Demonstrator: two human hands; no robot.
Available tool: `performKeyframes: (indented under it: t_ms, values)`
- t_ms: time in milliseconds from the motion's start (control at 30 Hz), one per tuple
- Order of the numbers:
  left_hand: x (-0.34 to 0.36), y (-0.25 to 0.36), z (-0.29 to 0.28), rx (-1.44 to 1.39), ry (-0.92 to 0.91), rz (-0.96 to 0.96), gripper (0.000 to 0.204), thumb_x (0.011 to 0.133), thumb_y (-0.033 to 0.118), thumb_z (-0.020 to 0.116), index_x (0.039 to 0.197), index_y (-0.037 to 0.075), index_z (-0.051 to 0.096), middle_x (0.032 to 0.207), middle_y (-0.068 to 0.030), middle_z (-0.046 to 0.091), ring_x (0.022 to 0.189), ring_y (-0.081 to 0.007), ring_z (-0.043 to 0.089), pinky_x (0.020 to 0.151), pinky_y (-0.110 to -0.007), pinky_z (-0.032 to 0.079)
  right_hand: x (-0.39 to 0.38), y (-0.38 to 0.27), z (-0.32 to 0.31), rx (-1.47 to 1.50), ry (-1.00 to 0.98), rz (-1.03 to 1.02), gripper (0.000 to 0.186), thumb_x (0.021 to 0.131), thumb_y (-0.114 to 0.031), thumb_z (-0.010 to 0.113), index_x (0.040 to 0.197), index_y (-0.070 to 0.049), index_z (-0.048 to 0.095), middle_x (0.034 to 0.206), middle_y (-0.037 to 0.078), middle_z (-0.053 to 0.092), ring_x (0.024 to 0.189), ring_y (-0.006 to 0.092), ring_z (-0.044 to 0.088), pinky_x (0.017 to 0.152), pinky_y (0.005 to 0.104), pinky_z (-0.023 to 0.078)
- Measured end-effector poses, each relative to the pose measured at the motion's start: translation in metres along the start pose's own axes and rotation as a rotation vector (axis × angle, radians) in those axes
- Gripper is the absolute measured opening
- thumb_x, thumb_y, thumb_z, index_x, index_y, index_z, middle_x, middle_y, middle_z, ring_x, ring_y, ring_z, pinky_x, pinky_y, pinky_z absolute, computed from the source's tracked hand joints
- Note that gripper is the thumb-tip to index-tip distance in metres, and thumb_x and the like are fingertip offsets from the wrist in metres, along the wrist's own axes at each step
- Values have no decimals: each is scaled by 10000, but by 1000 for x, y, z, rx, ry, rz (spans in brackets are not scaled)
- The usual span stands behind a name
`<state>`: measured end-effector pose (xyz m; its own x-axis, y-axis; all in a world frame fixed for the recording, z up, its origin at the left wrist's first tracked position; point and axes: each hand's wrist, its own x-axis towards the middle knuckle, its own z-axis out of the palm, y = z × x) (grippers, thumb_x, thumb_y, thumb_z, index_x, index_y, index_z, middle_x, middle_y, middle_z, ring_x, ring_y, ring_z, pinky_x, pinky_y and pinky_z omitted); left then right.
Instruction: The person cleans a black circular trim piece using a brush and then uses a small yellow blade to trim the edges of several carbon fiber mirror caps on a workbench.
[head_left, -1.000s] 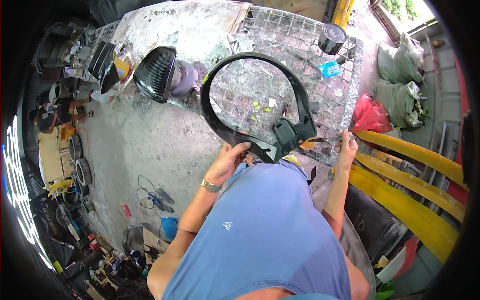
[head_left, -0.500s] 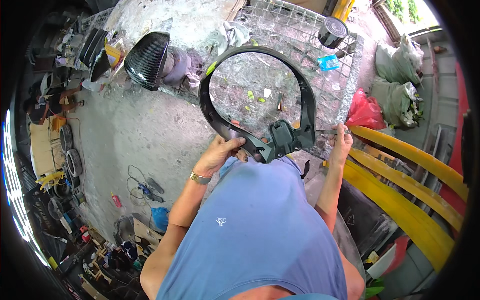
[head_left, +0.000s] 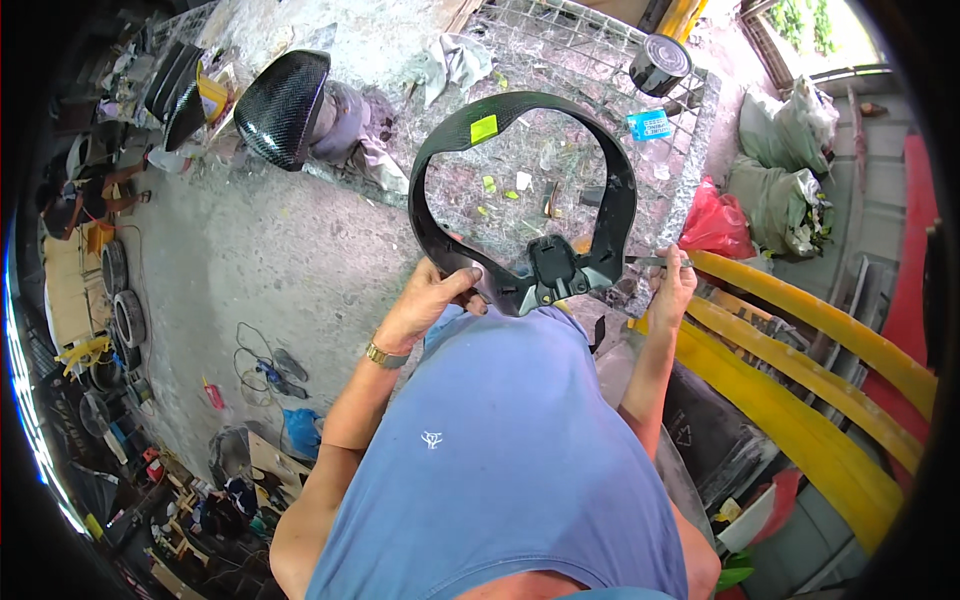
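My left hand point(head_left: 436, 297) grips a large black ring-shaped plastic frame point(head_left: 427, 212) at its lower left, thumb on the near face. A yellow-green sticker point(head_left: 484, 128) is stuck to the far part of the ring's inner side. At its near end sits a black bracket point(head_left: 554, 262) with small metal-looking fittings. My right hand point(head_left: 674, 290) is closed just right of the ring, pinching a slim dark tool point(head_left: 648, 261). The tool points left toward the ring; whether its tip touches is unclear. What lies under my left fingers is hidden.
On the littered mesh-topped table point(head_left: 560, 40) stand a glossy carbon-patterned shell point(head_left: 283, 110), a dark can point(head_left: 660, 65) and a blue packet point(head_left: 649, 126). Long yellow panels point(head_left: 790, 420) lie at right, beside a red bag point(head_left: 716, 222) and pale sacks point(head_left: 780, 195). Cables point(head_left: 262, 365) lie on the floor.
The ring has tilted in my left hand, showing more of its inner side and the sticker. My right hand still holds the slim tool beside it. The whole view has shifted slightly.
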<state>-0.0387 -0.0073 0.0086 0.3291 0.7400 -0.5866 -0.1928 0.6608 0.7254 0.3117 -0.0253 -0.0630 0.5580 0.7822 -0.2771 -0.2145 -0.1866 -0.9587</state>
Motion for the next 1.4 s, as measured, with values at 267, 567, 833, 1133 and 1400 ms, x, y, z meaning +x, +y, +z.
performKeyframes:
  t_ms: [267,567,833,1133,1400]
  values:
    - [-2,3,0,-21,10,5,157,912,144,610,952,-7,625,812,-74,673,609,-132,636,558,-267,534,3,0,3,4,-10,-22,252,958,-239,582,818,-38,643,590,-27,514,485,35,412,459,195,291]
    - [-4,2,0,-15,37,-20,151,899,130,609,937,-16,626,770,-80,671,589,-127,626,556,-264,531,0,-6,5,-4,-18,-15,258,954,-252,588,821,-38,640,586,-25,515,479,35,413,455,194,296]
    - [-2,6,4,-63,39,-7,141,894,132,614,922,-6,627,741,-85,672,569,-126,627,545,-260,532,2,-1,0,-21,-21,-28,259,958,-256,580,821,-44,637,588,-23,513,486,38,414,463,196,297]
    - [-1,5,2,-83,40,-12,170,884,138,616,931,-25,632,768,-93,676,580,-131,629,538,-258,537,1,-2,3,-5,-25,-20,260,954,-266,586,823,-47,636,584,-18,509,487,47,416,464,201,293]
    - [0,1,-1,-102,45,-14,168,887,128,610,934,-32,631,774,-102,678,579,-134,635,534,-266,545,1,1,-2,-38,-43,-9,243,957,-250,583,822,-54,637,602,-29,524,489,29,423,454,189,303]
